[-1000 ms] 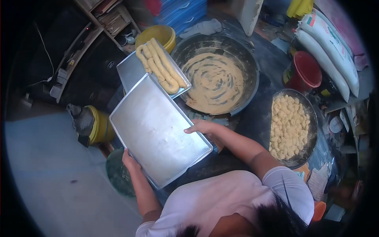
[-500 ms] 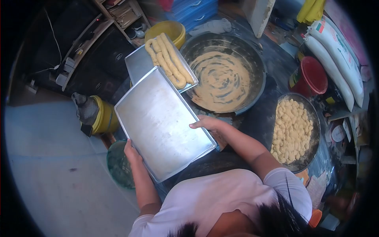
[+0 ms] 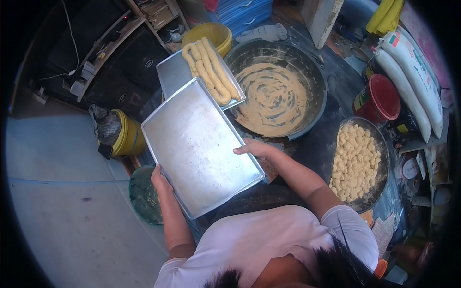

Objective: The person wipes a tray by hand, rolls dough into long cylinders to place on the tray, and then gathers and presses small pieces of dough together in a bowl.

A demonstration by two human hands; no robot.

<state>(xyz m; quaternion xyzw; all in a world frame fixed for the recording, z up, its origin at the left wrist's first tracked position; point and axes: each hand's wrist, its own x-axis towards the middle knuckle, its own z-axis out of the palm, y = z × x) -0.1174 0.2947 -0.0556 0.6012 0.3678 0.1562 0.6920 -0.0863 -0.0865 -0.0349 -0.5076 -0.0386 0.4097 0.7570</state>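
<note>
I hold an empty metal baking tray (image 3: 197, 144) by its two long edges, in front of my chest. My left hand (image 3: 160, 179) grips the near-left edge. My right hand (image 3: 255, 149) grips the right edge. Just beyond it a second metal tray (image 3: 173, 77) carries several long twisted dough ropes (image 3: 211, 69), and the far corner of my tray overlaps it.
A large dark basin (image 3: 276, 91) smeared with dough sits ahead. To the right stands a bowl of small dough pieces (image 3: 355, 161), then a red-lidded container (image 3: 382, 98) and white sacks (image 3: 413, 81). A yellow bucket (image 3: 211, 33) is behind the trays; a green bowl (image 3: 144, 197) sits low left.
Both hands keep their grip on the empty tray. The whole scene has shifted slightly right and up in view; the tray stays in the same place relative to the loaded tray.
</note>
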